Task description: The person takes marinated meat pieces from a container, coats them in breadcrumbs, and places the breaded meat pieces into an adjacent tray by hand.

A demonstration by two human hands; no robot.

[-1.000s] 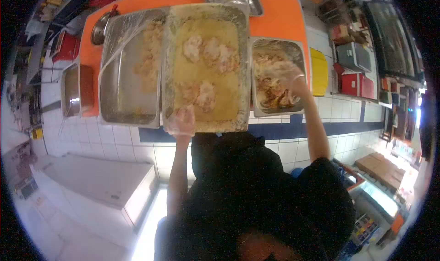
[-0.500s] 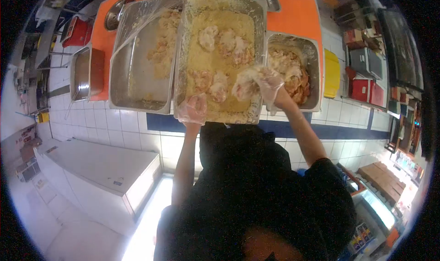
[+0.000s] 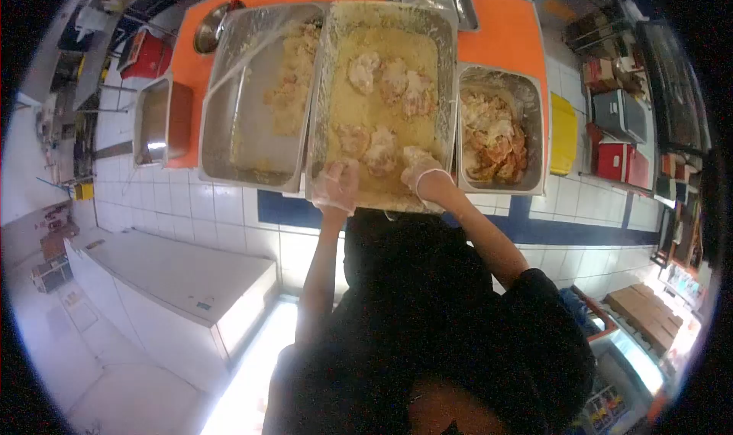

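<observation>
A deep metal tray of yellowish flour stands in front of me, with several coated chicken pieces lying in it. My left hand, in a clear plastic glove, is curled at the tray's near left corner. Whatever its fingers hold, if anything, is hidden. My right hand, gloved too, is low in the near right corner. Its fingers are closed around a whitish, floured chicken piece, partly covered by the hand. Close to its left lies another floured piece.
On the right, a smaller metal pan holds a heap of wet, marinated chicken. To the left, a wide metal tray carries coated pieces under plastic film. These stand on an orange table; a metal bowl sits at its far left.
My right hand has moved from beside the right pan down and left into the near right corner of the flour tray with the chicken piece. My left hand stays at the near left corner.
</observation>
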